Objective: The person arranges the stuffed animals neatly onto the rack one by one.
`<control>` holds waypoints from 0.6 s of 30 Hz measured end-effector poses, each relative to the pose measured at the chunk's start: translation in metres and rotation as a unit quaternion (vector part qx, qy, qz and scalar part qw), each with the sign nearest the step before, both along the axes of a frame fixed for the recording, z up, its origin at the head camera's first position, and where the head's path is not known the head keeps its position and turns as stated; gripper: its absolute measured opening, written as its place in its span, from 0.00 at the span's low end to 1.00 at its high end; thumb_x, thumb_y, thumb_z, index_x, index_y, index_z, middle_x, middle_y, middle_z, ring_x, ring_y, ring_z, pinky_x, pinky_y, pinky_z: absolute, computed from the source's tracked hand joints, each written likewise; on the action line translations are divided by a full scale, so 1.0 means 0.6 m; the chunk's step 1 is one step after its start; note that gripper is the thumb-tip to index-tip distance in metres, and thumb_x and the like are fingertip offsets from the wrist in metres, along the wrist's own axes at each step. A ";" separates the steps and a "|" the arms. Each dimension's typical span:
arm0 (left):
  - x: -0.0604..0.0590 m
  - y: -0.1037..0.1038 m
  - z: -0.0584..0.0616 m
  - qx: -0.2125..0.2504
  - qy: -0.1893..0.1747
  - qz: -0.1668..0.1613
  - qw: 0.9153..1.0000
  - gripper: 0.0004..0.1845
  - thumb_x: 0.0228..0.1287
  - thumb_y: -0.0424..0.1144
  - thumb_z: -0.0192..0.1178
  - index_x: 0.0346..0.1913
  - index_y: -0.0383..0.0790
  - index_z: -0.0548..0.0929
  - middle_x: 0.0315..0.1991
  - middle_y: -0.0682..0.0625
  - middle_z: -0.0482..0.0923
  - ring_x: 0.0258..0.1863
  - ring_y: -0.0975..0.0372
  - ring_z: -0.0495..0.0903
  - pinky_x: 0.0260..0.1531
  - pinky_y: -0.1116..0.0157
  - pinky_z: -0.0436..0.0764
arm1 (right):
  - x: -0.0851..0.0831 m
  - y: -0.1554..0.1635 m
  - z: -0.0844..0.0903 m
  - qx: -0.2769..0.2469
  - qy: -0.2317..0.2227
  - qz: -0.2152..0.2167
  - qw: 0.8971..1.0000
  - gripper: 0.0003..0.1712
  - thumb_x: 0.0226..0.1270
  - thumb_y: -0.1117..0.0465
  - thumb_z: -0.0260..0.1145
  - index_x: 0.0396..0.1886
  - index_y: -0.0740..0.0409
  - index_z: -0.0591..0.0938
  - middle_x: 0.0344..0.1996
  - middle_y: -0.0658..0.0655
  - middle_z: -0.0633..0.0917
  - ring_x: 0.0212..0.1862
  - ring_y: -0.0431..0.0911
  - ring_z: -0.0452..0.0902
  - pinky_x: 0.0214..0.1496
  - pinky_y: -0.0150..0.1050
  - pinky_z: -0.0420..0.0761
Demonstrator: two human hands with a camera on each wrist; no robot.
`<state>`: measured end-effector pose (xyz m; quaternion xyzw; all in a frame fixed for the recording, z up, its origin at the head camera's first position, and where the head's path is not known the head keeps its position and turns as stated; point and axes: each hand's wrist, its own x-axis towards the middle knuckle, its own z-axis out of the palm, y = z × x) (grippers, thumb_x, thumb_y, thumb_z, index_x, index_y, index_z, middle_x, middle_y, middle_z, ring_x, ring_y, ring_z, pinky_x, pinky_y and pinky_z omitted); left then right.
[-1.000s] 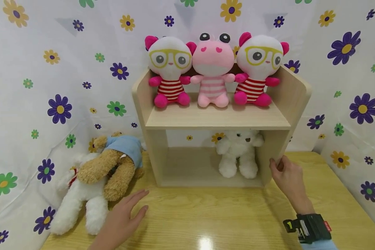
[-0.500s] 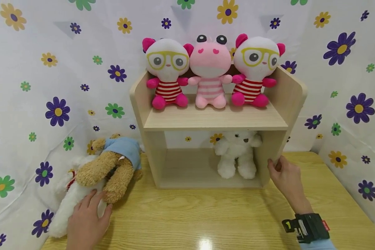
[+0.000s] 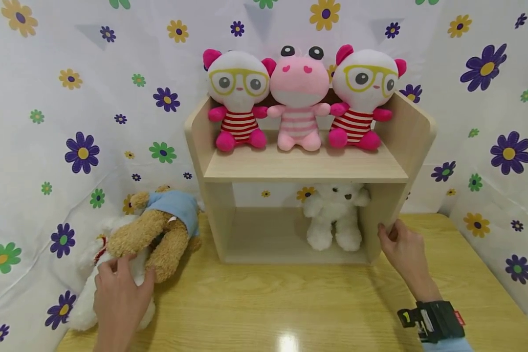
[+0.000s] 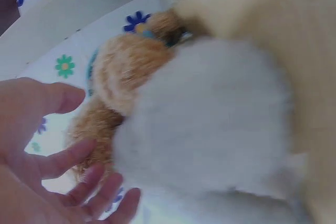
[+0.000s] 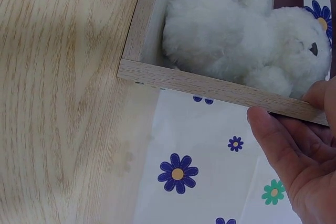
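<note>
My left hand [image 3: 120, 293] is over a white plush toy [image 3: 84, 300] at the table's left, fingertips near a brown teddy bear's leg [image 3: 134, 238]. In the left wrist view its fingers [image 4: 79, 156] are spread beside the blurred white fur [image 4: 210, 119], holding nothing. The teddy in a blue shirt [image 3: 173, 208] lies across the white toy and hides part of it. My right hand [image 3: 406, 254] pinches the right side panel [image 5: 210, 86] of a small wooden shelf [image 3: 305, 172], thumb and fingers on opposite faces. A white teddy bear [image 3: 334, 220] sits inside, beside that panel.
On the upper board sit two plush pandas with yellow glasses [image 3: 239, 88] [image 3: 363, 88], flanking a pink plush toy [image 3: 300, 83]. The shelf stands on a wooden table [image 3: 264, 303]. Behind hangs a white flowered cloth [image 3: 114, 98].
My left hand has moved left from the table to the white plush toy, then slightly up towards the brown teddy's leg. My right hand keeps its hold on the shelf panel.
</note>
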<state>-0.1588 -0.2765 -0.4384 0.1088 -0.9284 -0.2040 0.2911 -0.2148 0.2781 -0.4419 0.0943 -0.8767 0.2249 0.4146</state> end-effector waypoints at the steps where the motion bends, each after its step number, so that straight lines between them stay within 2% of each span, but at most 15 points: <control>1: -0.007 0.002 0.008 -0.008 0.031 -0.004 0.999 0.21 0.59 0.41 0.71 0.49 0.28 0.81 0.46 0.25 0.70 0.40 0.33 0.71 0.25 0.38 0.70 | 0.000 0.000 0.000 0.001 0.001 -0.001 1.000 0.15 0.60 0.71 0.70 0.19 0.62 0.74 0.09 0.54 0.73 0.13 0.33 0.58 0.16 0.28 0.59; 4: -0.026 0.007 0.029 -0.026 0.096 -0.005 0.995 0.16 0.59 0.40 0.72 0.39 0.29 0.81 0.41 0.27 0.70 0.35 0.36 0.71 0.20 0.40 0.69 | -0.001 0.000 0.000 0.002 0.000 -0.002 1.000 0.15 0.60 0.70 0.70 0.19 0.61 0.73 0.09 0.53 0.72 0.13 0.32 0.57 0.16 0.28 0.58; 6: -0.036 0.008 0.038 -0.028 0.107 0.005 0.994 0.18 0.58 0.41 0.73 0.37 0.30 0.79 0.40 0.28 0.68 0.33 0.37 0.69 0.19 0.43 0.69 | -0.001 -0.001 0.000 0.002 0.000 -0.001 1.000 0.15 0.60 0.70 0.70 0.19 0.61 0.73 0.09 0.53 0.72 0.13 0.32 0.57 0.16 0.28 0.57; 8: -0.045 0.006 0.043 -0.022 0.110 0.018 0.994 0.23 0.57 0.43 0.75 0.42 0.29 0.76 0.42 0.27 0.66 0.35 0.37 0.68 0.20 0.43 0.69 | -0.001 -0.003 0.000 0.000 0.000 0.000 1.000 0.15 0.60 0.70 0.70 0.19 0.62 0.73 0.09 0.53 0.72 0.13 0.32 0.57 0.16 0.28 0.58; 10: -0.054 0.001 0.044 -0.011 0.103 0.030 0.994 0.32 0.54 0.45 0.77 0.52 0.27 0.74 0.48 0.25 0.65 0.39 0.36 0.67 0.21 0.42 0.69 | -0.002 -0.004 0.001 -0.001 -0.001 0.002 1.000 0.15 0.60 0.70 0.70 0.19 0.62 0.74 0.09 0.54 0.73 0.13 0.33 0.59 0.16 0.28 0.58; 13: -0.064 -0.010 0.045 -0.014 0.078 0.035 0.996 0.45 0.51 0.46 0.79 0.65 0.24 0.68 0.54 0.18 0.66 0.41 0.31 0.66 0.30 0.38 0.68 | -0.003 -0.005 0.003 -0.005 -0.005 0.002 1.000 0.14 0.60 0.71 0.70 0.20 0.63 0.74 0.10 0.55 0.73 0.13 0.36 0.61 0.16 0.28 0.59; 15: -0.068 -0.018 0.044 -0.022 0.054 0.027 0.998 0.46 0.50 0.45 0.79 0.66 0.24 0.69 0.52 0.18 0.70 0.39 0.29 0.67 0.33 0.38 0.66 | -0.003 -0.004 0.003 -0.004 -0.006 0.002 1.000 0.13 0.60 0.71 0.70 0.21 0.64 0.74 0.10 0.55 0.74 0.13 0.37 0.62 0.16 0.28 0.60; 18: -0.071 -0.021 0.048 -0.001 0.029 0.005 1.000 0.38 0.53 0.39 0.77 0.63 0.25 0.73 0.48 0.21 0.72 0.37 0.30 0.69 0.37 0.36 0.67 | -0.003 -0.002 0.003 -0.003 -0.008 0.003 1.000 0.13 0.60 0.71 0.70 0.21 0.64 0.75 0.10 0.55 0.74 0.13 0.37 0.63 0.16 0.28 0.61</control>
